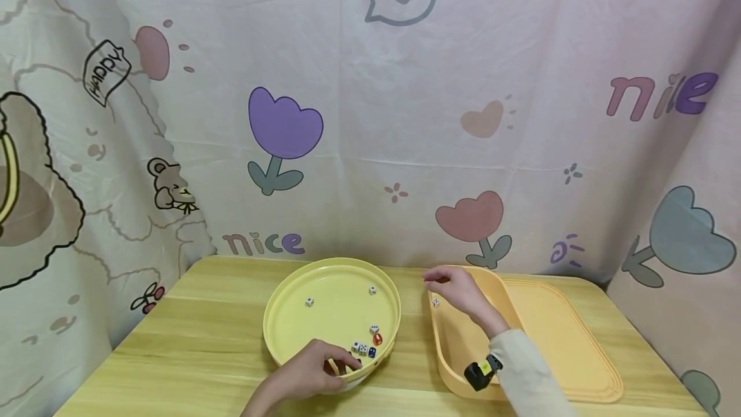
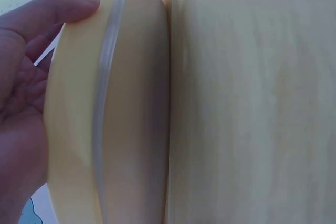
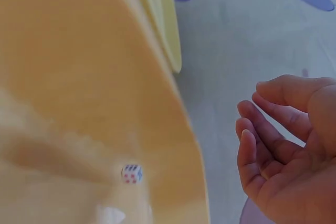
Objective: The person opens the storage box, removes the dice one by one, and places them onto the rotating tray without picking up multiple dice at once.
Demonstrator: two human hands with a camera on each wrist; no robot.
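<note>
My left hand (image 1: 315,369) grips the near rim of a yellow round tray (image 1: 330,311), thumb outside and fingers over the edge. Close to those fingers, several white dice (image 1: 363,350), a blue die (image 1: 372,352) and a red die (image 1: 377,339) lie in the tray. Two other white dice sit farther back in it. Over the far left end of an orange box (image 1: 440,352) is my right hand (image 1: 460,288), fingers loosely bent with nothing between them. Below it, a white die (image 3: 132,174) appears within the box; whether it rests or falls, I cannot tell.
An orange lid-like panel (image 1: 570,340) lies on the wooden table (image 1: 191,333) to the right of the box. A printed curtain (image 1: 370,114) hangs behind the table. On the right wrist is a black strapped device (image 1: 480,373).
</note>
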